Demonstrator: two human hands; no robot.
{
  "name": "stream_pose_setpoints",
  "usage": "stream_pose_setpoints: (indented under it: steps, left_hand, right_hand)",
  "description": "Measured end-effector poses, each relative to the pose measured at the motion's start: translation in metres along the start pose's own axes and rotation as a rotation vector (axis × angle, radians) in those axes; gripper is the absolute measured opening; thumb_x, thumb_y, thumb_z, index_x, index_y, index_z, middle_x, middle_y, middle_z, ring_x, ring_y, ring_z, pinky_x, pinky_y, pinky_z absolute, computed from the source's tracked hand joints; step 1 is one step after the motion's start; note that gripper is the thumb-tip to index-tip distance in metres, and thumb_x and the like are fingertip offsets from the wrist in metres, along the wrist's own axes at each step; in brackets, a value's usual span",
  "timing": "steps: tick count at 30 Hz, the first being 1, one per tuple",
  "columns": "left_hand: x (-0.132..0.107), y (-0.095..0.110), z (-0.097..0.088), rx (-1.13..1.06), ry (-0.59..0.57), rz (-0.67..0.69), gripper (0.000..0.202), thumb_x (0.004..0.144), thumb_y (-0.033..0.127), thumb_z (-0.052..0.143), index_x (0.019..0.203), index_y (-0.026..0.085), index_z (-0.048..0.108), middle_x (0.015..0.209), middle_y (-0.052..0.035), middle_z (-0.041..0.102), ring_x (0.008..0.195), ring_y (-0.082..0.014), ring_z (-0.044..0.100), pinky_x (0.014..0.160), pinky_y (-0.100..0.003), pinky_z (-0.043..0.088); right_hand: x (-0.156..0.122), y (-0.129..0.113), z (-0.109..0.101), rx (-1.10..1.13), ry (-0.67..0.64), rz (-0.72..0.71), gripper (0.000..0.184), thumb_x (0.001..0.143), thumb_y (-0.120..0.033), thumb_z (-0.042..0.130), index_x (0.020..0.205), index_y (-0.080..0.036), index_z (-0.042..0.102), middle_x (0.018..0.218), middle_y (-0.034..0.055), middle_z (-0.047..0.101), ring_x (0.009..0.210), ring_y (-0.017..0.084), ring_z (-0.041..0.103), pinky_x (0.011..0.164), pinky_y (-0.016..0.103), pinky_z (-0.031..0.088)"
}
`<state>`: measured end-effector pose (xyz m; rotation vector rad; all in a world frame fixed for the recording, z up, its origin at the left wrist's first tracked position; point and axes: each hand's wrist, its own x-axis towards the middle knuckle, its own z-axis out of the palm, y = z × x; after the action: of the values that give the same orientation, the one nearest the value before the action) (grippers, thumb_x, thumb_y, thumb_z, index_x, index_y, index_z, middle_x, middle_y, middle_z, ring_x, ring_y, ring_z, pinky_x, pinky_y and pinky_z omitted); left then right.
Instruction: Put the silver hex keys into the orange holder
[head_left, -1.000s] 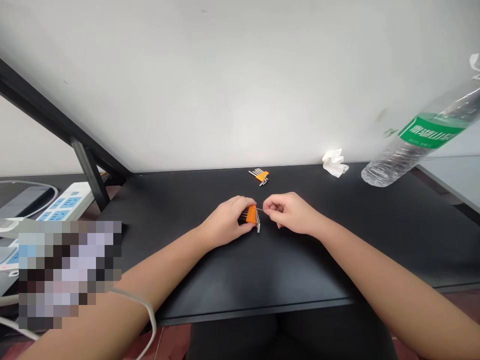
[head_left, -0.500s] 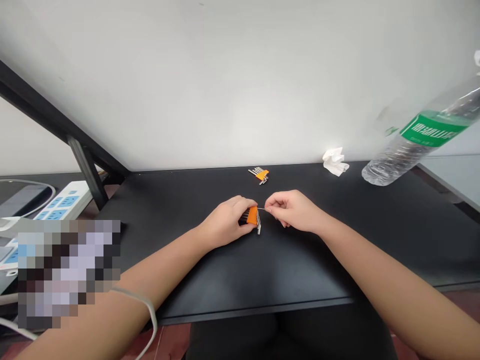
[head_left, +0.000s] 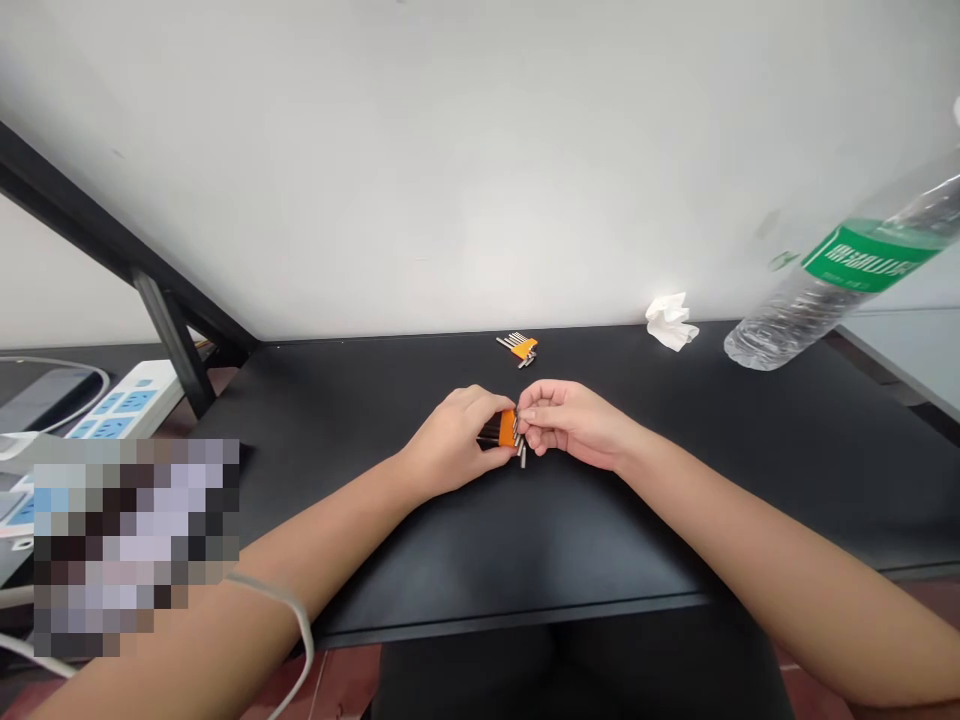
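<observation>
My left hand (head_left: pixel 454 440) is closed around an orange holder of small metal hex keys (head_left: pixel 507 430), pressing it on the black table (head_left: pixel 375 520). My right hand (head_left: pixel 574 422) pinches with its fingertips at the keys' ends right beside the holder. Several key tips stick out below the fingers. What the right fingers grip is partly hidden. A second orange hex key set (head_left: pixel 519 347) lies alone farther back on the table.
A crumpled white tissue (head_left: pixel 670 321) lies at the back right. A clear plastic bottle with a green label (head_left: pixel 840 270) stands at the far right. A white power strip (head_left: pixel 120 405) and cables lie left, beside a black slanted frame leg (head_left: pixel 169 345).
My right hand has moved left, closing in on the holder; earlier it held a thin key drawn out a little to the right. The left hand stays put.
</observation>
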<state>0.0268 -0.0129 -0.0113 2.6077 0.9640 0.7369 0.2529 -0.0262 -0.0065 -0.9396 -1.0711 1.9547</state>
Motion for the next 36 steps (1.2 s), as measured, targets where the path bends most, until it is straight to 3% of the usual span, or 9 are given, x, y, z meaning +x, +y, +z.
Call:
stream_pose_setpoints:
  steps: [6,13,23,29,31,36]
  left_hand:
    - [0.000,0.003,0.001,-0.010,0.009,0.055,0.038,0.080,0.020,0.077,0.114,0.022,0.061,0.100,-0.0025,0.072,0.093,-0.0200,0.066,0.087,-0.035,0.053]
    - [0.000,0.003,0.003,0.115,0.070,0.095,0.034,0.079,0.020,0.075,0.110,0.020,0.060,0.094,-0.0036,0.069,0.084,-0.0203,0.065,0.075,-0.033,0.052]
    - [0.000,0.005,0.004,0.198,0.012,0.066,0.020,0.086,0.023,0.067,0.106,0.021,0.062,0.095,-0.0042,0.071,0.087,-0.0215,0.064,0.076,-0.036,0.051]
    - [0.001,0.004,0.001,0.260,0.104,-0.023,0.030,0.081,0.030,0.072,0.107,0.020,0.063,0.090,-0.0054,0.070,0.080,-0.0220,0.065,0.072,-0.034,0.051]
    - [0.000,0.003,0.002,0.297,0.109,-0.008,0.030,0.079,0.027,0.071,0.107,0.019,0.063,0.088,-0.0057,0.070,0.079,-0.0225,0.065,0.072,-0.035,0.051]
    - [0.000,0.004,0.005,0.375,0.131,0.005,0.023,0.082,0.030,0.065,0.102,0.018,0.066,0.080,-0.0054,0.067,0.073,-0.0228,0.064,0.069,-0.037,0.050]
  right_hand:
    - [0.002,0.003,0.004,-0.226,0.059,-0.045,0.033,0.082,-0.041,0.084,0.086,-0.019,0.060,0.058,-0.0057,0.058,0.045,0.008,0.050,0.043,0.019,0.039]
    - [0.003,0.002,0.005,-0.344,0.062,-0.074,0.030,0.090,-0.045,0.074,0.084,-0.019,0.062,0.055,-0.0045,0.059,0.048,0.010,0.052,0.048,0.021,0.044]
    - [0.000,0.003,0.010,-0.713,0.162,-0.109,0.032,0.095,-0.049,0.065,0.082,-0.022,0.055,0.065,-0.0038,0.062,0.050,0.010,0.057,0.048,0.022,0.043]
    - [-0.007,0.000,0.009,-0.828,0.134,-0.115,0.033,0.090,-0.047,0.071,0.113,-0.026,0.061,0.091,-0.0002,0.074,0.056,0.013,0.066,0.053,0.025,0.051]
    - [-0.007,0.002,0.012,-0.841,0.138,-0.109,0.032,0.090,-0.043,0.071,0.116,-0.026,0.061,0.085,-0.0014,0.073,0.054,0.013,0.067,0.051,0.025,0.051]
    - [-0.004,0.009,0.019,-0.807,0.198,-0.114,0.009,0.091,-0.030,0.063,0.097,-0.024,0.063,0.070,-0.0039,0.066,0.046,0.012,0.062,0.043,0.022,0.049]
